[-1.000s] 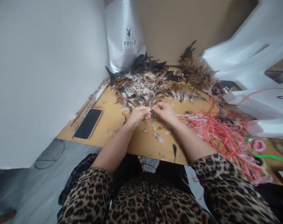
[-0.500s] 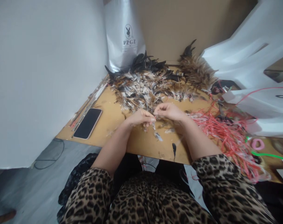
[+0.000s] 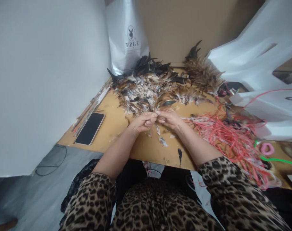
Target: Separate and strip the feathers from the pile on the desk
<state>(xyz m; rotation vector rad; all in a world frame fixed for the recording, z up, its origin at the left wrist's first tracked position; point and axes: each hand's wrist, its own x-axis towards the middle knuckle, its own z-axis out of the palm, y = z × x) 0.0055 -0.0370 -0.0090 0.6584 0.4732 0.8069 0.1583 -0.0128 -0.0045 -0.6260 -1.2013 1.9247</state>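
Note:
My left hand (image 3: 146,121) and my right hand (image 3: 168,118) meet fingertip to fingertip over the table's near middle. Both are closed in a pinch on brown feathers (image 3: 160,104), whose tips fan out beyond the fingers; a dark feather (image 3: 169,103) lies at the right of this fan. My fingers hide the feathers' lower ends. Just past the hands spreads a pile of brown, white and black feathers (image 3: 146,88). Below the hands a loose grey-white feather (image 3: 163,141) rests on the table, and a black feather (image 3: 179,155) lies near the edge.
A phone (image 3: 90,128) lies at the left. Tangled red strands (image 3: 227,138) cover the table's right side, beside a pink ring (image 3: 267,148) and a green strand (image 3: 280,159). A silver bag (image 3: 126,41) stands behind the pile. White bags (image 3: 251,64) and a brown feather bunch (image 3: 203,73) are at the back right.
My right hand has turned and come against my left hand's fingertips. A fan of brown feathers now shows upright above the joined fingers.

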